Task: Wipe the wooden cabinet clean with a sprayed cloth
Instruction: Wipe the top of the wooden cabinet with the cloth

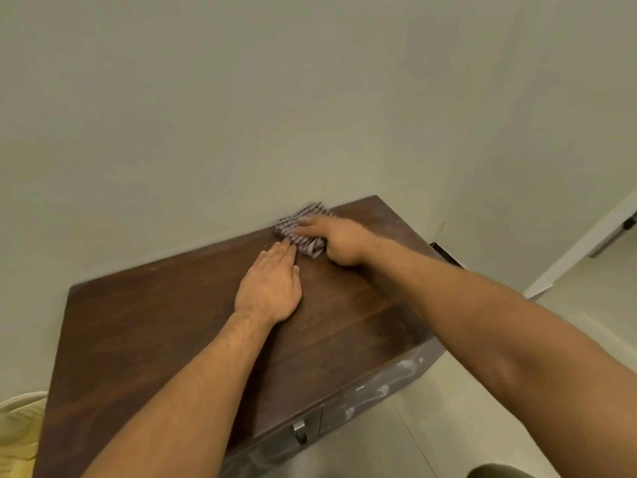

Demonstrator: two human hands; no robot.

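Pressing the checked cloth (301,226) onto the wooden cabinet (165,326) beside the wall (241,115), right hand (339,239) gripping it. Resting the left hand (270,288) flat, fingers loose, fingertips touching the cloth.

A person's right hand (339,241) presses a checked cloth (302,226) onto the dark wooden cabinet (165,326) top beside the wall (241,98). The left hand (270,288) lies flat, fingertips touching the cloth.

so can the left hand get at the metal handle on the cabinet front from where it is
Probably yes. The left hand lies flat on the cabinet top, fingertips at the cloth, holding nothing. The handle sits below the front edge with nothing in front of it.
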